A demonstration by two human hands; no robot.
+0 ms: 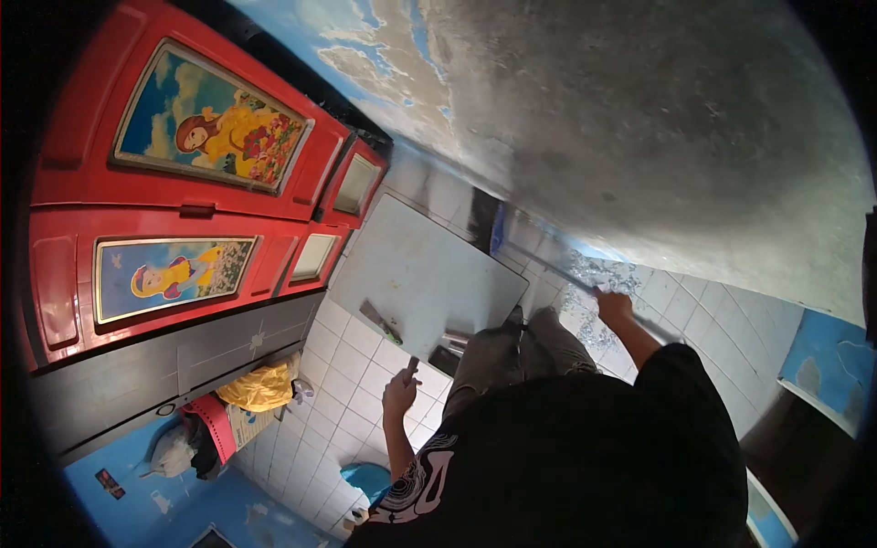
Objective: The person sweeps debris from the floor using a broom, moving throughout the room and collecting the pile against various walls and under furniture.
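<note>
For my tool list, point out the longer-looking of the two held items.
The long bar in the right hand, reaching well past it; the left hand shows only a short dark tool.

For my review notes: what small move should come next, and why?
Perhaps raise the long bar against the grey wall: the right hand grips it beside the wall's lower edge, contact unclear, and the left hand holds a shorter tool.

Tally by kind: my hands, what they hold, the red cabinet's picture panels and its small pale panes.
Hands: 2 (left hand, right hand)
Held things: 2 (short tool, long bar)
Picture panels: 2
Small pale panes: 2
Total: 8
</note>
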